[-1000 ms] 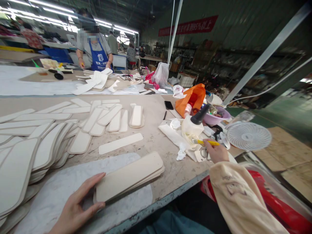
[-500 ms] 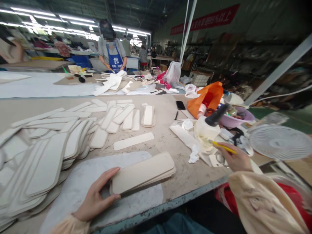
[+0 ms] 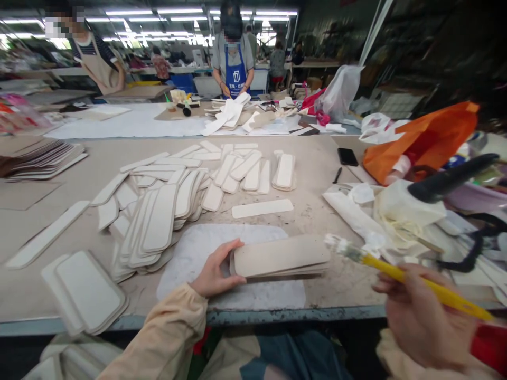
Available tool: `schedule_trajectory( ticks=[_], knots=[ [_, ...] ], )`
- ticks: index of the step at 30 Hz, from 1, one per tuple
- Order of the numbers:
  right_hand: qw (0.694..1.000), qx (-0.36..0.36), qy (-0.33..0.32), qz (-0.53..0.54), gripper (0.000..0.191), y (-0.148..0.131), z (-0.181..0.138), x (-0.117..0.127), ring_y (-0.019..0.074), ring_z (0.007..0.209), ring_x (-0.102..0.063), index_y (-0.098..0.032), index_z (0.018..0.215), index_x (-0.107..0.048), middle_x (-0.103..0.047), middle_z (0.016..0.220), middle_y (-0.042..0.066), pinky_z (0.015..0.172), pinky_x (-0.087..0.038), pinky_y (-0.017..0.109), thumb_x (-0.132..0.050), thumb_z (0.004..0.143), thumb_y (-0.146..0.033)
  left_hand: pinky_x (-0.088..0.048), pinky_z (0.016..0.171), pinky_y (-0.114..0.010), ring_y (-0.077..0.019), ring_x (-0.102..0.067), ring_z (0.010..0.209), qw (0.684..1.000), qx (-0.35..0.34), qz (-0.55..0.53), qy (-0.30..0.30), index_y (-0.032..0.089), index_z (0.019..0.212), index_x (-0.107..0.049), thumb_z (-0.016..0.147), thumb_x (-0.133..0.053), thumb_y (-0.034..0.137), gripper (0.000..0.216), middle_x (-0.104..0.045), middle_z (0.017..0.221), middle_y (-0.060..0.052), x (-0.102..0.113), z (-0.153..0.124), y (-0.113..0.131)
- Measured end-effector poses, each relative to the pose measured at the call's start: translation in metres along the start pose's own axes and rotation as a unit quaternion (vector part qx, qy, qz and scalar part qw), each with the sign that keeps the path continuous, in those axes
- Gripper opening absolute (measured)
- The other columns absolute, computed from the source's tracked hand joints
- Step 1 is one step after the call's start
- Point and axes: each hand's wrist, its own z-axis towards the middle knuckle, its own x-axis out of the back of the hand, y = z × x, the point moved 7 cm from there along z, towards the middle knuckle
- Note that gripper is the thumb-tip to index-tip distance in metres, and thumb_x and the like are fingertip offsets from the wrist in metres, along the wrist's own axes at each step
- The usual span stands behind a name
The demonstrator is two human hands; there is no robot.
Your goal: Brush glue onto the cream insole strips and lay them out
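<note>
Left hand: The hand (image 3: 219, 270) clasps one end of a stack of pale panels (image 3: 281, 256) between fingers and thumb.
Right hand: The hand (image 3: 423, 311) grips a yellow-handled brush (image 3: 382, 265), white-coated bristles near the stack's other end; contact is unclear.
Stack: It lies mostly over a white sheet (image 3: 188, 264) on the worktop (image 3: 312, 211).
Opposite: A co-worker in a blue apron (image 3: 236, 68) stands behind white pieces (image 3: 229, 113).

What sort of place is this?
Probably a factory workshop. Rows of strip lights run overhead, a worker in a blue apron stands at another table, and the near table is strewn with many similar pale pieces.
</note>
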Motion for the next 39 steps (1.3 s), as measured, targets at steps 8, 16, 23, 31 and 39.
schedule_trajectory(
  ticks=[8,16,23,31,39],
  knots=[
    [0.97,-0.078,-0.229,-0.01,0.018,0.021,-0.08,-0.133,0.0123,0.052,-0.06,-0.018,0.09,-0.064,-0.065,0.065,0.0,0.051,-0.05,0.024,-0.063,0.084,-0.034,-0.039,0.104,-0.047,-0.0291,-0.054,0.118,1.0,0.005,-0.024,0.008,0.022,0.14,-0.036,0.064,-0.08,0.039,0.09,-0.057,0.129,-0.013,0.001,0.001,0.001],
    [0.954,-0.076,-0.281,-0.078,0.026,0.03,-0.091,-0.16,0.0123,0.05,-0.059,-0.015,0.085,-0.066,-0.062,0.061,0.001,0.048,-0.047,0.022,-0.059,0.084,-0.04,-0.04,0.104,-0.048,-0.0294,-0.054,0.118,1.0,0.009,-0.017,0.0,0.022,0.141,-0.034,0.064,-0.079,0.041,0.09,-0.056,0.129,-0.014,-0.001,0.001,0.001],
    [0.966,-0.049,-0.219,-0.125,0.028,0.036,-0.067,-0.131,0.0142,0.049,-0.06,-0.015,0.085,-0.065,-0.063,0.062,0.002,0.047,-0.049,0.024,-0.061,0.082,-0.043,-0.039,0.105,-0.046,-0.0273,-0.053,0.12,1.0,0.002,0.011,-0.007,0.023,0.141,-0.033,0.068,-0.077,0.039,0.087,-0.056,0.13,-0.011,-0.001,0.0,0.0],
    [0.976,-0.005,-0.078,-0.203,0.033,0.033,-0.02,-0.064,0.0148,0.047,-0.06,-0.015,0.085,-0.065,-0.064,0.061,0.002,0.045,-0.049,0.024,-0.061,0.08,-0.047,-0.04,0.105,-0.045,-0.0274,-0.051,0.122,0.999,0.013,0.049,-0.016,0.023,0.141,-0.031,0.072,-0.073,0.037,0.083,-0.055,0.131,-0.011,-0.001,0.0,-0.005],
    [0.963,0.019,0.015,-0.269,0.041,0.028,0.005,-0.029,0.0161,0.047,-0.062,-0.013,0.087,-0.066,-0.064,0.059,0.003,0.048,-0.051,0.025,-0.06,0.078,-0.052,-0.039,0.106,-0.047,-0.0286,-0.05,0.123,0.998,0.011,0.059,-0.02,0.021,0.141,-0.031,0.073,-0.072,0.037,0.081,-0.055,0.132,-0.013,-0.002,-0.002,-0.009]
  ],
)
